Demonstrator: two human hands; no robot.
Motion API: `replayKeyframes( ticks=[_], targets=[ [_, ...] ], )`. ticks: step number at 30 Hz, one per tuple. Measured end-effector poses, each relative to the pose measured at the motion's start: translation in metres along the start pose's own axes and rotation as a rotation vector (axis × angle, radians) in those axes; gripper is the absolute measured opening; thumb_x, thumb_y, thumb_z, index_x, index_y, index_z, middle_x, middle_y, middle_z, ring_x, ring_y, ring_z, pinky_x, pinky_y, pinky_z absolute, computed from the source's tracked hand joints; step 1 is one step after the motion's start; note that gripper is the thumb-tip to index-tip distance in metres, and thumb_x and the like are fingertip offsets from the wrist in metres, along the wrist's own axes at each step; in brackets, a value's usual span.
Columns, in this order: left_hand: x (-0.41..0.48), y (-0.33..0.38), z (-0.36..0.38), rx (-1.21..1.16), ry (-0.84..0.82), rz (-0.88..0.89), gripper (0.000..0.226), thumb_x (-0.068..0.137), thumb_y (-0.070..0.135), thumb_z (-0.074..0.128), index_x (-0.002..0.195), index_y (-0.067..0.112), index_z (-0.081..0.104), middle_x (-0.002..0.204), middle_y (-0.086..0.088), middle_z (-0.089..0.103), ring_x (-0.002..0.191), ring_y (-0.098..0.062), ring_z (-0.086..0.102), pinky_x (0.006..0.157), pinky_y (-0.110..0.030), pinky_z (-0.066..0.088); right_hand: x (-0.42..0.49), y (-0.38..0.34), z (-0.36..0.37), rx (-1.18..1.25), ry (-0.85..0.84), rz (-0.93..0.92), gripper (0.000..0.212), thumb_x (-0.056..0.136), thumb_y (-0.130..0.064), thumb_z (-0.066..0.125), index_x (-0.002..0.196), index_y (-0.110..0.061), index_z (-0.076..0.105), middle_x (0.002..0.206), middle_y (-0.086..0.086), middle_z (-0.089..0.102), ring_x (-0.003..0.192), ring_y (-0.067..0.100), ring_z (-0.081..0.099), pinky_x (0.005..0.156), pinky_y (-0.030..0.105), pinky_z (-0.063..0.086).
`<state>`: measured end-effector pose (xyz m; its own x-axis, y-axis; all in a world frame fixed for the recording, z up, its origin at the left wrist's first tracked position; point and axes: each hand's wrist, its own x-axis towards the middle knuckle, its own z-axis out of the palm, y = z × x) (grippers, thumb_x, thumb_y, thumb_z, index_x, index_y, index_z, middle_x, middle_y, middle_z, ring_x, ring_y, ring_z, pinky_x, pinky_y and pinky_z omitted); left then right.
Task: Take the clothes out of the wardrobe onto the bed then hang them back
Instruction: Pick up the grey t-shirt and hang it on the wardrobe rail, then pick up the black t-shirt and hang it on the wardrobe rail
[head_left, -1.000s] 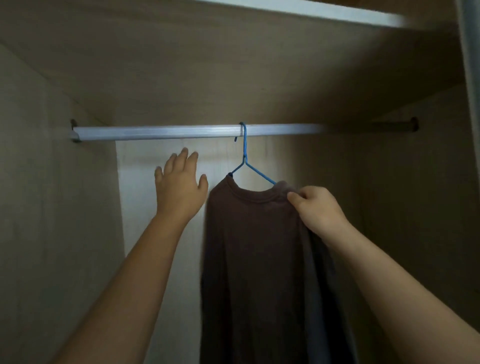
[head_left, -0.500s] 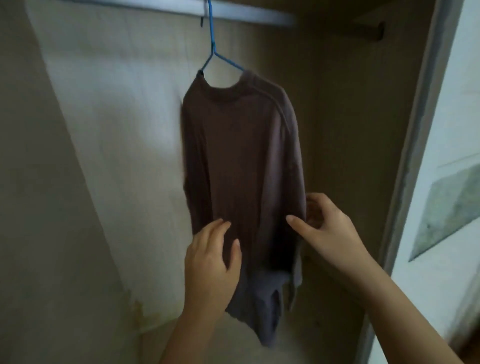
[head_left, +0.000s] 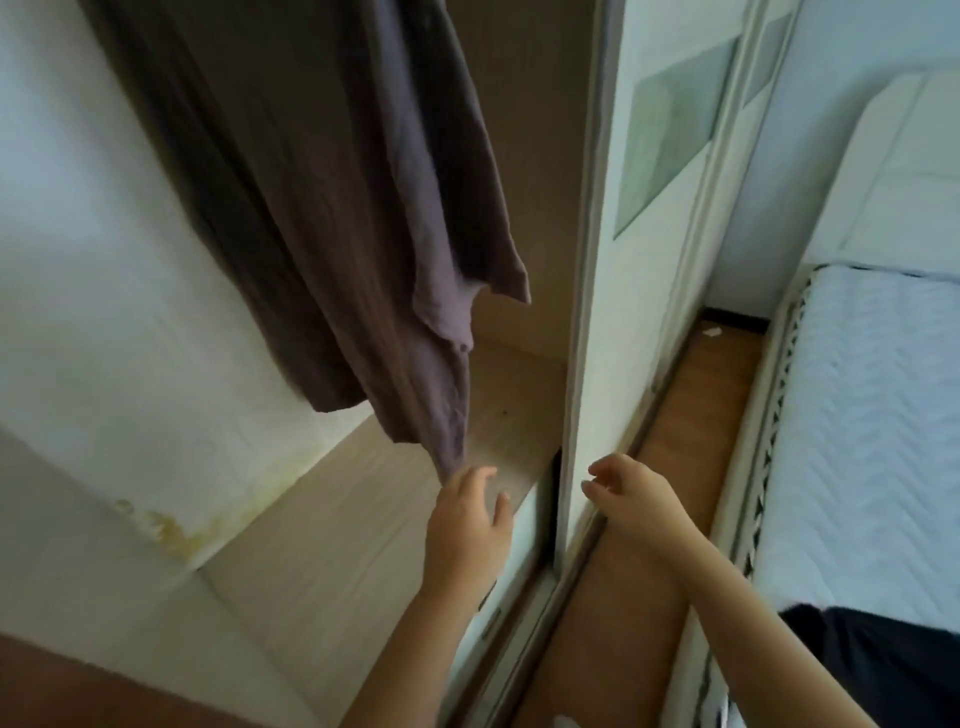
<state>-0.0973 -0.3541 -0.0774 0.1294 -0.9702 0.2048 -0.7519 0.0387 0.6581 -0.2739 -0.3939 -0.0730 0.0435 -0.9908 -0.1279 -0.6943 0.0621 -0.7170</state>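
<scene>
left of the wardrobe door (head_left: 597, 312), a brown shirt (head_left: 322, 208) hangs inside the wardrobe (its hanger is out of view). the left hand (head_left: 467, 525), fingers loosely spread, touches the shirt's bottom hem. the right hand (head_left: 636, 501) hovers, loosely curled and empty, at the door's edge. the bed (head_left: 862, 415) lies right of the door.

Two bare forearms — no sleeves, no jewellery.

View dropped from rail to wardrobe floor (head_left: 363, 519), both hands lowered, left hand (head_left: 467, 519) perhaps touching shirt (head_left: 322, 197) hem, right hand (head_left: 634, 499) off shirt, bed (head_left: 872, 415) now visible
</scene>
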Motion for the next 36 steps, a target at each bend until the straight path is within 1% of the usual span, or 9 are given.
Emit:
replayKeyframes(
  ticks=[4,7,13,17,21,25,30,33,36],
  targets=[
    [-0.043,-0.007,0.007,0.008,-0.156,0.119,0.033,0.091,0.022,0.049,0.122,0.011,0.052,0.121,-0.005,0.053,0.114,-0.019,0.05,0.091,-0.024,0.038,-0.077,0.051,0.028,-0.006,0.075,0.215,0.015,0.088,-0.025,0.054,0.1,-0.015,0.057,0.097,0.002,0.061,0.088,0.018,0.057,0.076,0.027,0.043],
    [-0.079,-0.029,0.019,0.046,-0.348,0.154,0.035,0.09,0.027,0.046,0.121,0.012,0.053,0.122,-0.005,0.053,0.111,-0.022,0.053,0.091,-0.03,0.041,-0.139,0.09,0.052,0.003,0.076,0.422,0.021,0.089,-0.024,0.052,0.104,-0.01,0.058,0.104,0.007,0.063,0.092,0.021,0.058,0.078,0.029,0.045],
    [-0.146,-0.08,0.057,0.068,-0.767,-0.088,0.033,0.093,0.023,0.046,0.124,0.011,0.051,0.126,-0.008,0.056,0.114,-0.023,0.054,0.093,-0.032,0.043,-0.278,0.157,0.084,0.092,0.078,0.755,0.027,0.091,-0.021,0.051,0.116,-0.012,0.057,0.114,0.006,0.064,0.095,0.018,0.057,0.078,0.025,0.041],
    [-0.19,-0.082,0.087,0.066,-0.898,-0.158,0.032,0.093,0.023,0.045,0.123,0.012,0.051,0.125,-0.007,0.057,0.113,-0.024,0.054,0.091,-0.03,0.042,-0.358,0.182,0.102,0.15,0.145,0.905,0.025,0.09,-0.016,0.053,0.114,-0.009,0.059,0.111,0.007,0.064,0.093,0.014,0.054,0.074,0.022,0.038],
    [-0.238,-0.078,0.1,0.101,-1.038,-0.151,0.032,0.093,0.025,0.045,0.122,0.013,0.052,0.124,-0.006,0.057,0.112,-0.023,0.054,0.087,-0.027,0.039,-0.424,0.203,0.121,0.169,0.186,1.07,0.026,0.089,-0.014,0.054,0.113,-0.008,0.059,0.113,0.01,0.065,0.105,0.024,0.059,0.078,0.023,0.039],
    [-0.272,-0.088,0.094,0.173,-1.06,-0.161,0.03,0.093,0.026,0.045,0.12,0.013,0.053,0.125,-0.007,0.057,0.111,-0.023,0.054,0.081,-0.026,0.039,-0.481,0.221,0.142,0.195,0.152,1.159,0.028,0.088,-0.017,0.052,0.113,-0.006,0.058,0.112,0.012,0.064,0.103,0.029,0.061,0.082,0.029,0.044],
    [-0.32,-0.084,0.082,0.226,-1.02,-0.197,0.028,0.094,0.025,0.042,0.118,0.014,0.053,0.117,-0.008,0.058,0.088,-0.017,0.049,0.074,-0.028,0.038,-0.547,0.23,0.146,0.261,0.095,1.201,0.033,0.092,-0.025,0.047,0.121,-0.01,0.051,0.12,0.008,0.058,0.104,0.024,0.059,0.077,0.028,0.043],
    [-0.364,-0.07,0.091,0.19,-1.02,-0.218,0.022,0.092,0.023,0.044,0.108,0.015,0.057,0.111,-0.009,0.062,0.094,-0.024,0.057,0.082,-0.035,0.048,-0.598,0.236,0.143,0.29,0.107,1.162,0.032,0.093,-0.026,0.047,0.121,-0.012,0.051,0.118,0.007,0.059,0.103,0.022,0.059,0.075,0.024,0.039],
    [-0.425,-0.052,0.103,0.214,-1.05,-0.21,0.021,0.09,0.023,0.043,0.101,0.017,0.06,0.107,-0.01,0.064,0.098,-0.029,0.059,0.09,-0.041,0.049,-0.671,0.244,0.137,0.385,0.19,1.18,0.03,0.091,-0.026,0.049,0.118,-0.012,0.053,0.11,0.005,0.061,0.098,0.022,0.06,0.069,0.025,0.042]
  ],
)
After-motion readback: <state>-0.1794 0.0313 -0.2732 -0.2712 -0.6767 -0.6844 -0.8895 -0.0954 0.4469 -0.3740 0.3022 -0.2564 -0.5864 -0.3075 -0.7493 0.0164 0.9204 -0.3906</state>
